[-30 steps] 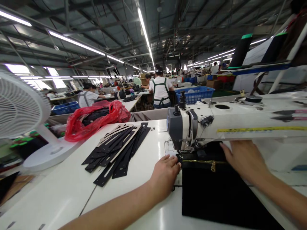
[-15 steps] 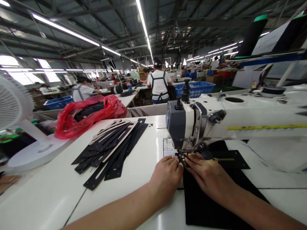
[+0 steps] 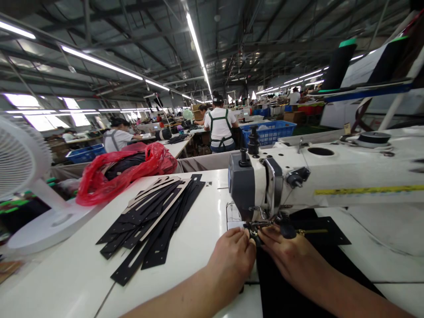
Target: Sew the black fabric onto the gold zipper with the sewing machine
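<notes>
I see the right hand (image 3: 293,258) has come in from the far right of the work, where it lay a second ago, and its fingertips now sit just beside those of the left hand (image 3: 233,260), right of centre in the frame. The zip (image 3: 316,231) ran in plain view between the hands then; now it shows to the right, on a black strip (image 3: 336,238) with small holes near its end. Against half a second ago, little differs. To my eye this means the care is all at the foot (image 3: 254,225) of the machine (image 3: 357,163), over one small spot.

The left fingers are bent in at the left edge of the work; the right ones lie close together and press on it. Whether either hand truly pinches anything I can't tell, the tips being tucked in under the machine. The cloth (image 3: 274,298) hangs toward the lower right of the frame, partly under the right forearm.

As for writing, I can read none. A yellow tape (image 3: 367,191) runs along the machine at the right edge, its marks too small to make out. The white sheet (image 3: 362,66) at upper right shows no legible words, and I find no brand on the machine.
</notes>
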Demonstrator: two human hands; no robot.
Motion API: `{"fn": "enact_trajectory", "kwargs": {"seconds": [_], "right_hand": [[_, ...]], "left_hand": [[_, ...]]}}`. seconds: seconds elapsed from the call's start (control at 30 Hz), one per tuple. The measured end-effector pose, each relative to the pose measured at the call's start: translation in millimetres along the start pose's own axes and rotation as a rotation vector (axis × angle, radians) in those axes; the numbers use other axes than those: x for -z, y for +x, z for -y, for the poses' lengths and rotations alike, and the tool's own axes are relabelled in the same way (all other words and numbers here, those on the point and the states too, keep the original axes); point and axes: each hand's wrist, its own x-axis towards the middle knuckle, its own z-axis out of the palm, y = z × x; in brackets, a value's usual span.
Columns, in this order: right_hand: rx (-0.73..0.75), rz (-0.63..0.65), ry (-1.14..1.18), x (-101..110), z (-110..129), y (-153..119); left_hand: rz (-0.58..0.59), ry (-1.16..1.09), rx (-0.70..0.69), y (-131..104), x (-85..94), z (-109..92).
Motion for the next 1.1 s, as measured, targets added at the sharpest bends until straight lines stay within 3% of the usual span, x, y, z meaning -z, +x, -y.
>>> {"fn": "enact_trajectory", "kwargs": {"seconds": [1.1], "right_hand": [[-0.002, 0.010, -0.044, 0.9, -6.5, 5.3]], "left_hand": [[0.073, -0.126, 0.054, 2.2, 1.7, 11.1]]}}
